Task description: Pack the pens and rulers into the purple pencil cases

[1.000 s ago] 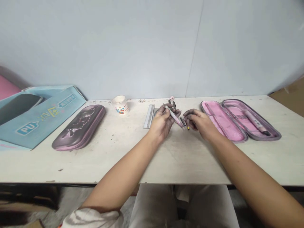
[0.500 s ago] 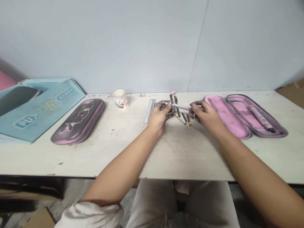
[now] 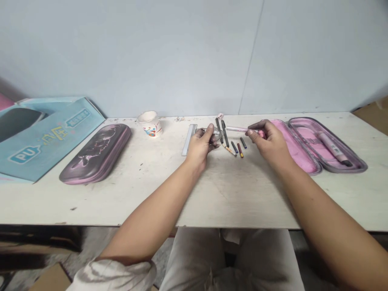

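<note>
My right hand (image 3: 268,139) is closed on a slim pale pink pen (image 3: 237,129), which points left above the table. A clear pen cap (image 3: 218,132) is pinched in my left hand (image 3: 200,145), a small gap away from the pen. Beneath and between the hands lie two dark pens (image 3: 224,133), several short crayons (image 3: 240,150) and a small pale eraser-like block (image 3: 220,116). A clear ruler (image 3: 188,140) lies partly behind my left hand. An open pink pencil case (image 3: 306,166) rests beside my right forearm, a thick pink marker (image 3: 335,148) inside it.
On the left is a closed dark pencil case (image 3: 97,153), with a blue PU-marked box (image 3: 45,141) beyond it. A paper cup (image 3: 150,124) stands near the wall (image 3: 169,56). At the far right sits brown cardboard (image 3: 372,117). The table's front edge (image 3: 236,227) runs under my forearms.
The pen and its cap have come apart: my right hand has drawn the pen to the right, while the cap stays in my left hand. The view has shifted slightly.
</note>
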Action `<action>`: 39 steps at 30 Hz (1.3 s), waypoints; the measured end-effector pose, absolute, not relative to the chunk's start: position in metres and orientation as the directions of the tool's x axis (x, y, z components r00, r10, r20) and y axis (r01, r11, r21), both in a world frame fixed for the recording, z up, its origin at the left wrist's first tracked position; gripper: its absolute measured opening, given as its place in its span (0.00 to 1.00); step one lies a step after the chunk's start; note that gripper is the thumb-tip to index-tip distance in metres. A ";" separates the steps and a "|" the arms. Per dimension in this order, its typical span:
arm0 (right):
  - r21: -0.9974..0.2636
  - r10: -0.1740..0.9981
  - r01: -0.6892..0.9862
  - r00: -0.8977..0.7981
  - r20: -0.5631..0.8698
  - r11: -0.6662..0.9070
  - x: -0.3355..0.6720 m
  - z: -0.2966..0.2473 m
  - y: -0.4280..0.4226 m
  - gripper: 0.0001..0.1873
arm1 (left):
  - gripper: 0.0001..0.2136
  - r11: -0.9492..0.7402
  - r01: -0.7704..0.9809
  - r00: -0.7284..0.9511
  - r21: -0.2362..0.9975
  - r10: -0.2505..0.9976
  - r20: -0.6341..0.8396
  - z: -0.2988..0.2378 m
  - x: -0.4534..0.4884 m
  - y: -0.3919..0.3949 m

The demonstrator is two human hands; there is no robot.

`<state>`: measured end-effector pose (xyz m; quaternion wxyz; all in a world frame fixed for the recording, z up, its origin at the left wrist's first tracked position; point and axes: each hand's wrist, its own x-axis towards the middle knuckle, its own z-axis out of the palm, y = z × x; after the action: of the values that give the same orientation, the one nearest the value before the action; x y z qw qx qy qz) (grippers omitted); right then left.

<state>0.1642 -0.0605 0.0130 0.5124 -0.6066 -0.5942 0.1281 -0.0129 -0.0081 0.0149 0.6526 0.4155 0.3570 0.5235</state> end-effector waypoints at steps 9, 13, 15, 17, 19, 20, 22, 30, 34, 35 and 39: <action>-0.090 0.885 0.981 0.192 0.424 -0.170 0.174 0.001 -0.064 0.12 | 0.11 0.140 -0.374 0.239 0.917 0.970 -0.051 0.011 -0.013 -0.007; -0.048 0.871 0.997 0.074 0.486 -0.058 0.166 0.000 -0.063 0.13 | 0.12 0.143 -0.388 0.250 0.910 0.967 -0.045 0.012 -0.013 -0.008; -0.051 0.860 0.998 -0.007 0.511 0.039 0.157 -0.001 -0.063 0.14 | 0.13 0.140 -0.394 0.245 0.908 0.969 -0.043 0.012 -0.013 -0.008; -0.028 0.864 0.993 -0.084 0.496 0.113 0.147 -0.001 -0.065 0.14 | 0.13 0.135 -0.394 0.244 0.909 0.969 -0.038 0.012 -0.013 -0.008; 0.007 0.876 0.990 -0.130 0.464 0.143 0.139 -0.002 -0.066 0.13 | 0.12 0.124 -0.387 0.246 0.914 0.969 -0.028 0.011 -0.013 -0.009; 0.023 0.881 0.988 -0.144 0.452 0.150 0.136 -0.003 -0.067 0.12 | 0.11 0.118 -0.380 0.248 0.918 0.968 -0.022 0.011 -0.012 -0.009; 0.037 0.883 0.987 -0.155 0.442 0.155 0.135 -0.003 -0.067 0.11 | 0.10 0.104 -0.365 0.255 0.925 0.967 -0.008 0.011 -0.012 -0.009; -0.071 0.886 0.995 -0.034 0.462 0.075 0.153 -0.004 -0.061 0.11 | 0.08 0.103 -0.329 0.271 0.939 0.963 -0.011 0.009 -0.012 -0.008; -0.081 0.886 0.996 0.057 0.461 -0.023 0.161 -0.001 -0.061 0.12 | 0.06 0.097 -0.312 0.295 0.945 0.956 -0.001 0.007 -0.010 -0.009; -0.072 0.885 0.996 0.075 0.459 -0.047 0.162 -0.001 -0.062 0.13 | 0.05 0.091 -0.307 0.303 0.947 0.953 0.007 0.007 -0.010 -0.009; -0.009 0.896 0.997 0.075 0.437 -0.079 0.163 -0.003 -0.062 0.15 | 0.06 0.067 -0.293 0.338 0.954 0.941 0.038 0.004 -0.008 -0.011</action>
<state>0.1634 -0.0623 -0.0031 0.1554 -0.7165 -0.6605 -0.1619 -0.0084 -0.0112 0.0043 0.6524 0.4931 0.3281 0.4728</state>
